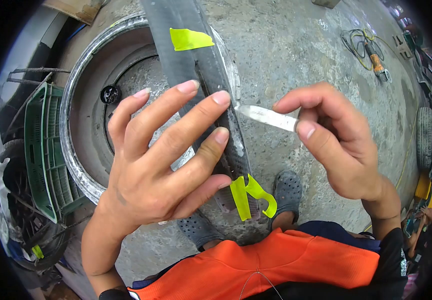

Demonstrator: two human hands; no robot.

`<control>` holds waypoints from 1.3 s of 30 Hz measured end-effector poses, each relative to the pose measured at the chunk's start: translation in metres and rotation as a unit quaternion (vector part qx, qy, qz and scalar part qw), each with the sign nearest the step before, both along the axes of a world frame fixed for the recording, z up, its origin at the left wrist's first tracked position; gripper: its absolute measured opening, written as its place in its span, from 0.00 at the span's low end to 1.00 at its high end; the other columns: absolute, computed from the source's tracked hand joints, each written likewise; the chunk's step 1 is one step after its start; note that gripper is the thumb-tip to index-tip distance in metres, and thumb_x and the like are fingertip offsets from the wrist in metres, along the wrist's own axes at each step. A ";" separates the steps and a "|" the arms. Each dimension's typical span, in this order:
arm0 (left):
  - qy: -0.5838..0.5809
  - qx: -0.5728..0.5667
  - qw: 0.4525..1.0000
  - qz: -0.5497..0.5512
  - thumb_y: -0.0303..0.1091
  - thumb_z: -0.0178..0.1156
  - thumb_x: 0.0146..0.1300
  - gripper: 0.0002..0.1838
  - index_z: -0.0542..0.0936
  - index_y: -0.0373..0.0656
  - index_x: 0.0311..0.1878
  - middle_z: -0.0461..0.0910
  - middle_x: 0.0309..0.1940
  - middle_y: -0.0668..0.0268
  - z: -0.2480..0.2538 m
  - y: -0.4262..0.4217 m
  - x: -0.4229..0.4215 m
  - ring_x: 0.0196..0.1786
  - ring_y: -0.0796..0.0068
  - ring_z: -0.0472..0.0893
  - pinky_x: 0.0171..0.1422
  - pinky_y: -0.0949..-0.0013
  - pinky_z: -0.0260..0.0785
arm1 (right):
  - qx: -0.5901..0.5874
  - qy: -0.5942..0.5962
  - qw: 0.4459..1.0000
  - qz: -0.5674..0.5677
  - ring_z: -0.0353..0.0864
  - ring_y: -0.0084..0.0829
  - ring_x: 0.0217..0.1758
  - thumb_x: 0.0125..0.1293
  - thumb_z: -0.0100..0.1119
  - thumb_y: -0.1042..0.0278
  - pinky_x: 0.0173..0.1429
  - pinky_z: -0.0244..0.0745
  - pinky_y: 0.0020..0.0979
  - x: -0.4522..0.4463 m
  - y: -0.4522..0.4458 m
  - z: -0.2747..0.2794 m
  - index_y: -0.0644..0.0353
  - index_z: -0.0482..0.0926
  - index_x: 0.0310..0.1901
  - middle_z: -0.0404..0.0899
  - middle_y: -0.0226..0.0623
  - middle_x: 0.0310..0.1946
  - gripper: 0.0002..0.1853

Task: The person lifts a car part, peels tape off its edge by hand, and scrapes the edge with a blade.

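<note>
"Dark panel point(183, 62), long and narrow: location, head view?"

"Upright in the view from top to lower middle, before the wearer, overlapping the right side of a large round rim point(67, 120). Contact between the two: cannot tell."

"Markings on it?"

"Yellow-green tape, upper piece point(191, 39) on its upper part; two tape strips point(241, 197) at its lower end, one curling. Pale smears along its right edge."

"Left hand point(148, 175)?"

"Palm down, fingers spread wide, fingertips over the panel's middle; nothing seen in its grasp."

"Right hand point(343, 142)?"

"Right of the panel. Thumb and fingers pinched on one flat silver blade point(268, 118), rounded tip at the panel's right edge; touching or just beside, cannot tell."

"Surroundings?"

"Green crate point(43, 150), left of the panel, beyond the rim. Orange power tool point(377, 64) with cable, on the floor, well apart to the panel's right. Grey clogs point(287, 192), one either side of the panel's lower end."
</note>
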State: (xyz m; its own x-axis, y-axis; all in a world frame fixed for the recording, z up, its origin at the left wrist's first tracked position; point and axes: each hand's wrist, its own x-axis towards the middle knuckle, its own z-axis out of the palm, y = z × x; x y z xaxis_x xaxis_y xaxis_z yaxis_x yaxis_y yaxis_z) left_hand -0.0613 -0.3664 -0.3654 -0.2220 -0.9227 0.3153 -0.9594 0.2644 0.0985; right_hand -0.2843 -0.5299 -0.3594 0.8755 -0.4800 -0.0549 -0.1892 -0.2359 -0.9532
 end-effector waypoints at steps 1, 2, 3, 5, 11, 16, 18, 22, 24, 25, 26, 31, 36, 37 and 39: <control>-0.008 0.005 1.000 -0.002 0.54 0.71 0.54 0.26 0.86 0.49 0.53 0.81 0.62 0.61 0.000 0.001 0.000 0.70 0.50 0.72 0.73 0.44 0.56 | -0.010 0.003 1.000 -0.006 0.67 0.11 0.32 0.73 0.56 0.73 0.33 0.58 0.19 0.001 0.000 0.003 0.65 0.76 0.57 0.71 0.21 0.31 0.14; -0.007 0.004 1.000 -0.001 0.54 0.71 0.54 0.26 0.86 0.49 0.53 0.81 0.62 0.61 0.000 0.002 0.000 0.70 0.50 0.72 0.73 0.44 0.56 | -0.020 0.007 1.000 -0.012 0.66 0.11 0.31 0.72 0.57 0.73 0.32 0.57 0.19 0.003 0.000 0.005 0.65 0.77 0.56 0.71 0.21 0.30 0.13; -0.012 0.002 1.000 -0.007 0.53 0.71 0.54 0.27 0.86 0.47 0.53 0.81 0.62 0.62 0.000 0.002 0.000 0.70 0.50 0.72 0.74 0.44 0.56 | -0.061 0.007 0.998 -0.028 0.66 0.11 0.30 0.70 0.60 0.74 0.32 0.58 0.19 0.006 0.000 0.009 0.64 0.79 0.52 0.72 0.21 0.29 0.11; -0.016 -0.002 1.000 -0.012 0.53 0.71 0.54 0.27 0.86 0.46 0.52 0.82 0.61 0.62 -0.001 0.003 0.000 0.70 0.51 0.72 0.74 0.45 0.55 | -0.104 0.009 0.994 -0.043 0.67 0.11 0.28 0.67 0.64 0.76 0.31 0.58 0.19 0.010 -0.002 0.011 0.63 0.81 0.49 0.73 0.21 0.28 0.10; -0.008 -0.013 1.000 -0.018 0.52 0.73 0.51 0.28 0.86 0.44 0.52 0.82 0.60 0.63 -0.004 0.003 -0.001 0.68 0.52 0.74 0.73 0.44 0.56 | -0.326 -0.067 0.943 -0.006 0.71 0.16 0.23 0.56 0.72 0.79 0.26 0.59 0.21 0.021 -0.010 0.012 0.63 0.87 0.39 0.78 0.28 0.23 0.08; -0.001 -0.007 1.000 -0.017 0.51 0.73 0.50 0.28 0.86 0.43 0.51 0.82 0.60 0.62 -0.003 0.003 -0.002 0.67 0.52 0.75 0.74 0.45 0.55 | -0.374 -0.092 0.923 0.011 0.72 0.19 0.21 0.54 0.73 0.82 0.24 0.60 0.24 0.024 -0.012 0.013 0.64 0.87 0.41 0.77 0.29 0.22 0.12; 0.002 -0.005 1.000 -0.018 0.52 0.73 0.50 0.29 0.86 0.43 0.52 0.82 0.59 0.62 -0.003 0.002 -0.002 0.67 0.51 0.76 0.74 0.45 0.55 | -0.382 -0.090 0.920 0.012 0.72 0.19 0.21 0.53 0.73 0.82 0.24 0.60 0.25 0.026 -0.012 0.015 0.63 0.87 0.41 0.76 0.29 0.22 0.12; 0.012 0.001 1.000 -0.024 0.51 0.72 0.51 0.29 0.85 0.41 0.52 0.82 0.59 0.61 -0.003 0.002 -0.001 0.68 0.50 0.77 0.75 0.44 0.53 | -0.388 -0.083 0.918 0.014 0.72 0.20 0.21 0.53 0.73 0.83 0.24 0.60 0.25 0.027 -0.011 0.016 0.63 0.87 0.41 0.77 0.30 0.22 0.12; 0.016 0.001 1.000 -0.026 0.51 0.72 0.51 0.29 0.85 0.41 0.53 0.82 0.59 0.60 -0.003 0.002 -0.001 0.68 0.51 0.77 0.75 0.44 0.53 | -0.387 -0.079 0.919 0.011 0.72 0.20 0.21 0.53 0.73 0.82 0.24 0.60 0.25 0.027 -0.011 0.015 0.63 0.87 0.41 0.77 0.30 0.22 0.12; 0.019 0.001 0.999 -0.028 0.51 0.72 0.51 0.29 0.85 0.41 0.53 0.82 0.59 0.60 -0.003 0.002 -0.001 0.68 0.51 0.77 0.75 0.44 0.52 | -0.385 -0.077 0.920 0.010 0.72 0.20 0.21 0.53 0.73 0.82 0.24 0.60 0.25 0.027 -0.011 0.016 0.63 0.87 0.41 0.77 0.30 0.22 0.12; 0.019 0.001 0.999 -0.028 0.51 0.72 0.51 0.29 0.85 0.41 0.53 0.82 0.59 0.60 -0.003 0.002 -0.001 0.68 0.51 0.77 0.75 0.44 0.52 | -0.383 -0.076 0.920 0.009 0.72 0.20 0.21 0.53 0.73 0.82 0.24 0.60 0.25 0.027 -0.011 0.016 0.63 0.87 0.41 0.77 0.30 0.22 0.12; 0.020 -0.002 0.999 -0.030 0.51 0.72 0.51 0.29 0.85 0.41 0.52 0.82 0.59 0.60 -0.004 0.001 -0.001 0.67 0.51 0.78 0.75 0.44 0.52 | -0.406 -0.063 0.912 0.021 0.73 0.22 0.21 0.52 0.73 0.82 0.24 0.62 0.26 0.029 -0.011 0.022 0.63 0.87 0.40 0.77 0.31 0.21 0.13; 0.019 0.004 1.000 -0.023 0.52 0.72 0.52 0.29 0.85 0.41 0.52 0.82 0.60 0.58 -0.002 0.001 -0.002 0.67 0.52 0.78 0.75 0.45 0.53 | -0.454 -0.031 0.890 0.041 0.73 0.26 0.20 0.49 0.73 0.83 0.24 0.63 0.28 0.032 -0.010 0.035 0.62 0.87 0.38 0.79 0.32 0.21 0.13; 0.020 0.006 1.000 -0.020 0.52 0.71 0.53 0.29 0.84 0.42 0.53 0.81 0.60 0.57 -0.002 0.001 -0.002 0.67 0.52 0.78 0.75 0.45 0.53 | -0.460 -0.023 0.886 0.045 0.73 0.27 0.20 0.48 0.73 0.83 0.24 0.63 0.28 0.033 -0.008 0.037 0.62 0.87 0.37 0.79 0.32 0.21 0.13; 0.021 0.005 1.000 -0.017 0.52 0.71 0.54 0.29 0.83 0.42 0.54 0.81 0.61 0.56 -0.003 0.002 -0.003 0.67 0.52 0.78 0.75 0.46 0.53 | -0.468 -0.009 0.883 0.032 0.73 0.27 0.20 0.48 0.73 0.83 0.24 0.64 0.29 0.037 -0.001 0.041 0.61 0.87 0.37 0.79 0.32 0.21 0.12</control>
